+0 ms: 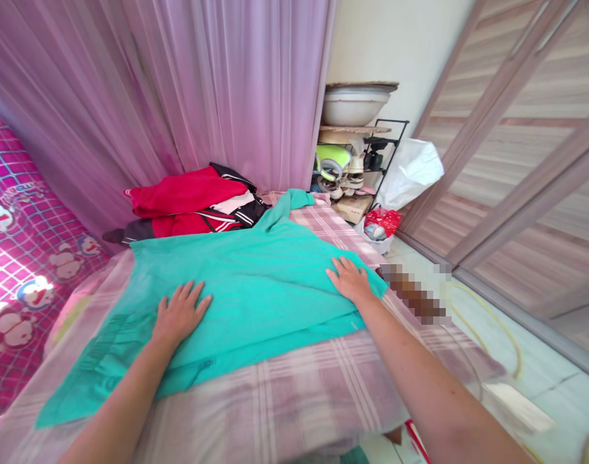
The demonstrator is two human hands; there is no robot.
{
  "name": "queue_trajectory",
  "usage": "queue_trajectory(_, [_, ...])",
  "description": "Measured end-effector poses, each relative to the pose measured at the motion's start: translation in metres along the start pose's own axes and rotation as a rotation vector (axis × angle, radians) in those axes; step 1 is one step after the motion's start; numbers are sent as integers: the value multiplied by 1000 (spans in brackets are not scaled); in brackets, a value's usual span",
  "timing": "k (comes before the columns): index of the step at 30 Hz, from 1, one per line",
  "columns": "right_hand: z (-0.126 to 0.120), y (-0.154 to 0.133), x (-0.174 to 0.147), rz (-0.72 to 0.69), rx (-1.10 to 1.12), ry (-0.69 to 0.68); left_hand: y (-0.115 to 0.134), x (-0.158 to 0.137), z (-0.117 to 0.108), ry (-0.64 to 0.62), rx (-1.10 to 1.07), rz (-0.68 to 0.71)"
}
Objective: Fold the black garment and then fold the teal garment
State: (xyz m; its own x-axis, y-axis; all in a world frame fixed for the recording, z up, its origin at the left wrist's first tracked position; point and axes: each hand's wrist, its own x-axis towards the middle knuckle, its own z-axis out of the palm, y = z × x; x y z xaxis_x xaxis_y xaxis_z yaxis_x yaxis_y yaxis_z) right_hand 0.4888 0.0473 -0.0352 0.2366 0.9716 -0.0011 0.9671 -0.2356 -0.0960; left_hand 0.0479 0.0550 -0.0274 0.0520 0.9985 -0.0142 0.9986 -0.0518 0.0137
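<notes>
A turquoise garment [256,277] lies spread across a plaid sheet [304,380], with one sleeve stretching toward the curtain. It looks like a long top, with gathered fabric at its left end. My left hand [181,311] rests flat on its left part, fingers spread. On the right end of the cloth lies my right hand [350,278], palm down and fingers apart. Neither hand grips the fabric. Just beyond the garment is a heaped red and black jacket [178,196] with white stripes.
A purple curtain [236,90] hangs behind the bed. To the right stand a shoe rack [391,148] topped by a white basin [355,106], plastic bags [382,222] and a wooden wardrobe [526,129]. Pink patterned fabric [28,258] borders the left side. A yellow hose [517,351] crosses the floor.
</notes>
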Motion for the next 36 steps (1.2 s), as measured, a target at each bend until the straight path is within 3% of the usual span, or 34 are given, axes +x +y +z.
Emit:
queue_trajectory(5, [0, -2, 2, -5, -13, -12, 0, 2, 1, 18, -17, 0])
queue_trajectory(10, [-19, -13, 1, 34, -66, -93, 3, 0, -2, 19, -25, -4])
queue_trajectory(13, [-22, -28, -14, -58, -56, -21, 4, -1, -3, 11, -36, -3])
queue_trajectory(16, [-9, -36, -38, -191, -40, 34, 5, -2, -3, 21, -52, -11])
queue_trajectory(21, [15, -34, -55, -184, -60, 86, 6, -10, -11, 220, -79, 94])
queue_trajectory(26, [15, -34, -53, -194, -65, 129, 6, -48, -19, 405, -135, 273])
queue_trajectory(30, [15, -35, -54, -182, -83, 133, -10, -72, -10, 281, -63, 140])
queue_trajectory(33, [16, -35, -54, -180, -92, 135, -26, -74, -1, 183, -32, 24])
queue_trajectory(36, [19, -33, -52, -185, -95, 141, -32, -72, 1, 173, -41, -1])
